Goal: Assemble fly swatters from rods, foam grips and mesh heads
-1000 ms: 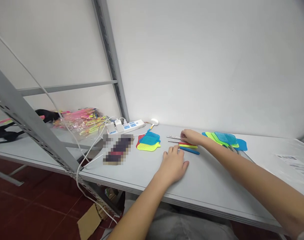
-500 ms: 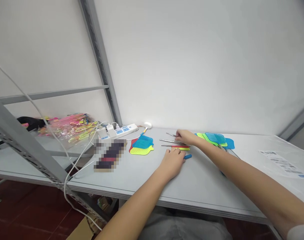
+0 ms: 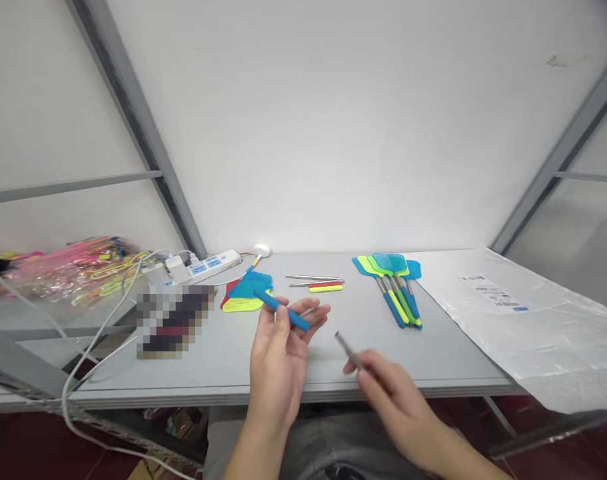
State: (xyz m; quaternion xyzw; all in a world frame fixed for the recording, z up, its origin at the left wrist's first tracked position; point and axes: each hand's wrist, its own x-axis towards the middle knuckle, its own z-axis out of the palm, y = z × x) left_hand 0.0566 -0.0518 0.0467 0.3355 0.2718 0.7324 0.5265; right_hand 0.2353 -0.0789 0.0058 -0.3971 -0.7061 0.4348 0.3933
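My left hand [image 3: 283,353], palm up, holds a blue handle grip [image 3: 286,311] between thumb and fingers. In my right hand [image 3: 390,393] is a thin metal rod [image 3: 348,350], its end pointing up and left toward the left hand; rod and grip are apart. Beyond the hands lie more metal rods [image 3: 308,277] beside a red grip [image 3: 326,285] and a yellow grip [image 3: 326,289]. Left of these, flat mesh fly swatter heads [image 3: 248,287] in blue, yellow and red overlap. A fanned bunch of fly swatters [image 3: 398,293] with blue and green handles lies to the right.
A power strip [image 3: 213,267] with plugs and white cables sits at the back left. Bagged colourful items [image 3: 78,267] lie further left. A white plastic sheet with a label [image 3: 493,293] covers the table's right side. Metal shelf posts [image 3: 138,127] stand at both sides.
Both hands have come back toward me from the rods and grips. The left hand has lifted the blue grip, the right a metal rod. The view has turned right.
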